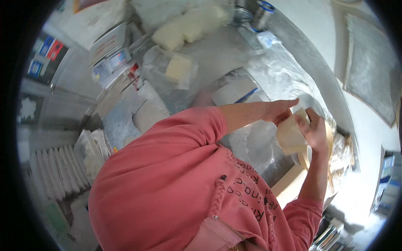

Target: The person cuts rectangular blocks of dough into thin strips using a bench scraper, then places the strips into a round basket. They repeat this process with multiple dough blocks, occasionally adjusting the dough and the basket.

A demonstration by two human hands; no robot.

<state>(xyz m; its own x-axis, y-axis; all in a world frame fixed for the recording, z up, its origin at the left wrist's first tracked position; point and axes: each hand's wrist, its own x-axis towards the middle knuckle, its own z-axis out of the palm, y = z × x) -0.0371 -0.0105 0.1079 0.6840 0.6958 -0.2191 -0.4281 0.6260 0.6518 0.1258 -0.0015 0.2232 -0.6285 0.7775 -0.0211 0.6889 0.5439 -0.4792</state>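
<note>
At the right of the worktop, my right hand [314, 130] grips a pale cream slab [289, 136], which looks like dough, by its upper right side. My left hand [281, 111] reaches across to the slab's upper left edge. Its thumb stands apart from the fingers, which are partly hidden; whether they touch the slab is unclear. Behind the right wrist shows a pale round rim [328, 138], possibly of a wooden sieve. Flour-dusted, crinkled clear plastic film [279, 75] covers the worktop beyond my hands.
A flat board [234, 86] with a blue edge lies beyond my left forearm. Farther off are a pale block [178, 67] on plastic, a large pale mass [191, 26] and a steel container with a blue rim [262, 17]. A weighing scale [110, 66] stands to the left.
</note>
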